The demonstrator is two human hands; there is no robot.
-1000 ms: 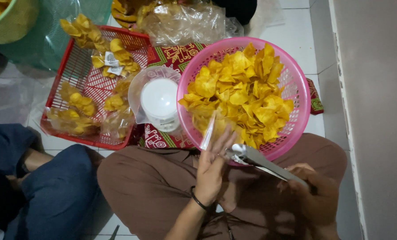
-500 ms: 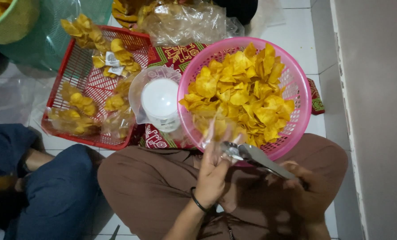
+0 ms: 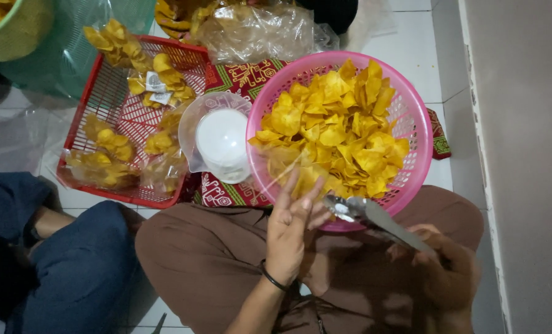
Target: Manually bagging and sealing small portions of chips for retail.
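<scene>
- Left hand [image 3: 290, 229] raised palm-up, fingers spread, holding up a clear bag [image 3: 282, 167] at the pink basket's [image 3: 412, 117] near rim.
- Right hand [image 3: 440, 260] curled tight around metal tongs [image 3: 375, 218], tips pointing at the bag.
- Basket of yellow chips [image 3: 338, 124] sits on the floor.

Clear bag [image 3: 288, 170] near-invisible over chips; right hand [image 3: 440, 263] dark, grip on tongs [image 3: 375, 218] unclear.

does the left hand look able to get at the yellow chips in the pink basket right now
Probably yes. The left hand sits at the near rim of the round pink plastic basket, apparently inside a clear plastic bag, and nothing solid lies between its fingers and the yellow chips.
</scene>
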